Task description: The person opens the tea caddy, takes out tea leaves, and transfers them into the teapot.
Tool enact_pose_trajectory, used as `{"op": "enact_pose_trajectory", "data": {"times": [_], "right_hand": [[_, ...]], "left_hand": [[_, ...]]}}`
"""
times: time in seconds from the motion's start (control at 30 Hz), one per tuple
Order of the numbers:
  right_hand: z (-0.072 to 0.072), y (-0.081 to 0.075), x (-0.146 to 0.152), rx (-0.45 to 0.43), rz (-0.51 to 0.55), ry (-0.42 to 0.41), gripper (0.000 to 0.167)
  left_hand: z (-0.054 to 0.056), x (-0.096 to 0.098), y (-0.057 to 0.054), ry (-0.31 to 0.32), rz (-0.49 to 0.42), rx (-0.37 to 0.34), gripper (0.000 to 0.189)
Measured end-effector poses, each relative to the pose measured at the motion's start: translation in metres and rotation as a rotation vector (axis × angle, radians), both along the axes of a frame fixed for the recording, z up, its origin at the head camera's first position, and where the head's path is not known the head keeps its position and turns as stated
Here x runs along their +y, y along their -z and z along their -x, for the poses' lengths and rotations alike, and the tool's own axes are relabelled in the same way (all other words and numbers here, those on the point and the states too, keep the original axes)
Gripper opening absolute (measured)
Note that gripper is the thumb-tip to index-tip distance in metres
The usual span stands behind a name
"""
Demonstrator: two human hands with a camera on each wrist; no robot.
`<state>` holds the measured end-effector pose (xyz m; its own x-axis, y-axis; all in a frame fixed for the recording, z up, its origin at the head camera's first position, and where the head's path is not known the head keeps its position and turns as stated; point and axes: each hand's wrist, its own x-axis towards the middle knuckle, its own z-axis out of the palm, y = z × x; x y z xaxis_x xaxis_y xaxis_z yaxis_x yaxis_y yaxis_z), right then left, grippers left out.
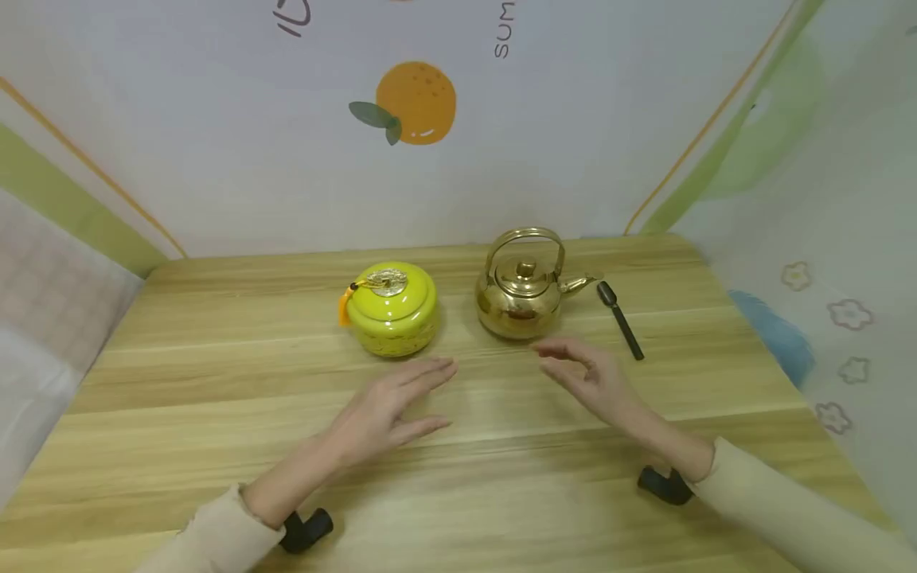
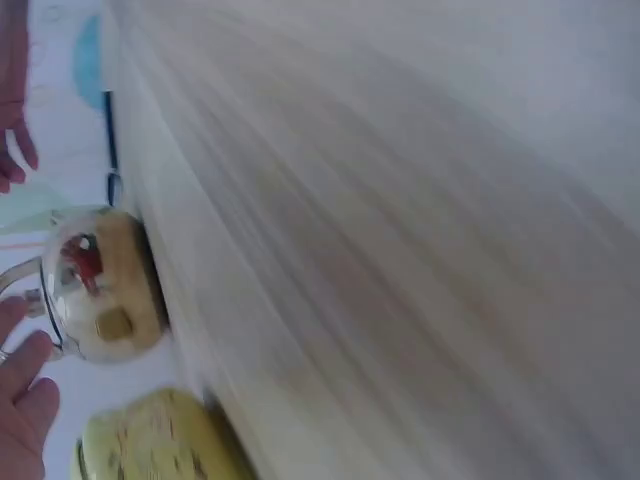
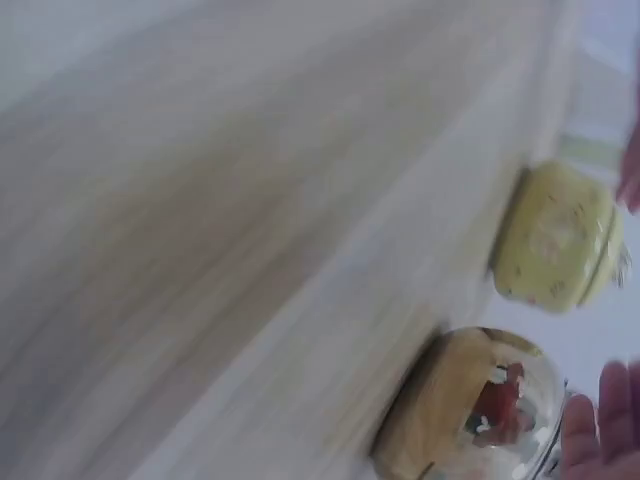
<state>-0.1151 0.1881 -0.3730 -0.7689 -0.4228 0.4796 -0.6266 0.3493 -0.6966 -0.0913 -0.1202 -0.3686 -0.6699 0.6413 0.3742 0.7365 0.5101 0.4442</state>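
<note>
A yellow lidded jar (image 1: 394, 322) with a gold medallion and an orange tassel stands at the middle left of the table. To its right is a shiny gold teapot (image 1: 517, 306), its handle upright and its spout toward the right. My left hand (image 1: 397, 406) hovers in front of the jar, fingers extended and thumb apart, holding nothing. In front of the teapot is my right hand (image 1: 583, 378), its fingers loosely bent and nothing between them. Both wrist views are blurred, but the teapot (image 2: 100, 290) and the jar (image 3: 555, 235) show there.
A dark spoon (image 1: 622, 322) lies right of the teapot's spout. The wooden table (image 1: 458, 493) meets a white printed backdrop (image 1: 573, 135) at the back and sides. A black wrist mount (image 1: 306, 532) sits under the left wrist, another (image 1: 666, 485) under the right.
</note>
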Motion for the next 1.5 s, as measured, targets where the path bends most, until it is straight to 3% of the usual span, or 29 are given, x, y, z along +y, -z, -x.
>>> {"op": "enact_pose_trajectory", "data": {"times": [0.13, 0.23, 0.33, 0.43, 0.57, 0.87, 1.3, 1.5], "right_hand": [[0.017, -0.005, 0.003, -0.396, 0.376, 0.221, 0.020], [0.030, -0.007, 0.008, -0.625, 0.597, 0.341, 0.017], [0.044, -0.007, 0.011, -0.782, 0.761, 0.414, 0.014], [0.056, -0.006, 0.013, -0.870, 0.838, 0.467, 0.016], [0.070, -0.001, 0.013, -0.917, 0.864, 0.504, 0.019], [0.092, 0.013, 0.007, -0.884, 0.864, 0.581, 0.015], [0.095, 0.018, 0.007, -0.828, 0.863, 0.548, 0.018], [0.096, 0.019, 0.008, -0.824, 0.862, 0.541, 0.016]], "left_hand": [[0.008, 0.027, 0.001, -0.151, -0.444, -0.402, 0.040], [0.018, 0.049, -0.001, -0.272, -0.715, -0.605, 0.035], [0.029, 0.069, -0.003, -0.336, -0.847, -0.649, 0.035], [0.041, 0.086, -0.005, -0.352, -0.914, -0.650, 0.036], [0.056, 0.105, -0.006, -0.379, -0.943, -0.631, 0.036], [0.082, 0.133, -0.016, -0.431, -0.916, -0.611, 0.039], [0.104, 0.158, -0.024, -0.478, -0.840, -0.553, 0.050], [0.110, 0.161, -0.026, -0.542, -0.749, -0.527, 0.046]]}}
